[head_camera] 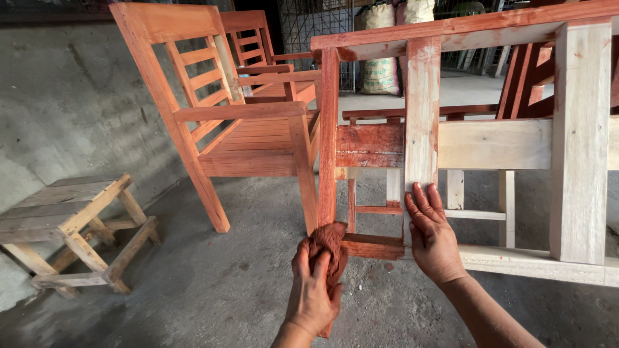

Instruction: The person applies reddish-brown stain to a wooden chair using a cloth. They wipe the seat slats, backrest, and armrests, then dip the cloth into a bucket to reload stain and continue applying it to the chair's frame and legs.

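Head view only. Left hand [314,283], lower centre of frame, grip closed around a stain-soaked reddish rag [329,248]; the rag sits right at the lower rail [374,245] of an unfinished wooden frame [493,145], touching or just off its left end, can't tell which. That rail's long axis runs left-right, leading off to the right of the rag. Right hand [431,232], just right of the left, lies flat and open, fingers up, pressed on the foot of an upright slat [422,109] whose long axis is vertical; it holds nothing, only braces. Left hand is the nearer one to the stained rail.

Frame is red-stained on its left part; bare pale wood to the right of frame.

Upper left: a finished stained armchair [245,122], a second one behind it. Left edge: a small bare wooden stool [71,209] on the concrete floor [213,290], well apart from the hands.

Top centre, background: two pale stuffed sacks [380,48] standing against a wire mesh, dark print on the left one, too small to tell.
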